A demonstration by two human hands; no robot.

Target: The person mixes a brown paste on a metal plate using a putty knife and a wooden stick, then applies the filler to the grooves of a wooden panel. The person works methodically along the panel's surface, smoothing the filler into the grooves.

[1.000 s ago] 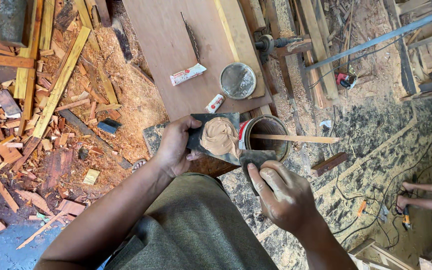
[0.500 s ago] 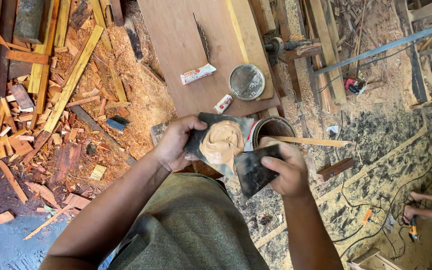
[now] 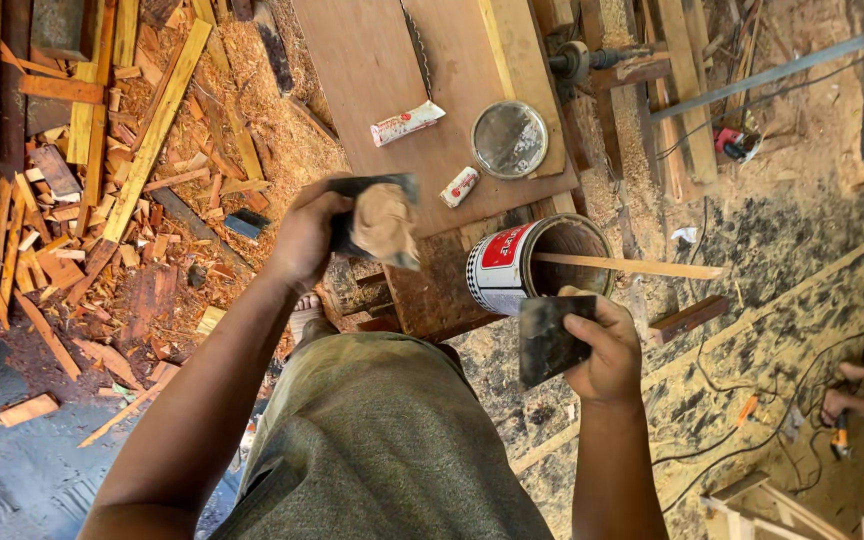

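Tan putty (image 3: pixel 384 222) now rides the left hand (image 3: pixel 304 238)'s gripped board, lifted off the can (image 3: pixel 524 264); right hand (image 3: pixel 607 350)'s fingers clamp the scraper (image 3: pixel 550 338) beside the can.

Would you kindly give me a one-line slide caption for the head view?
Left hand holds a dark pad of tan putty; right hand grips a dark scraper beside an open can.

A dark flat scraper (image 3: pixel 377 220) heaped with tan putty; a second bare dark scraper (image 3: pixel 549 338) tilted beside the open can.
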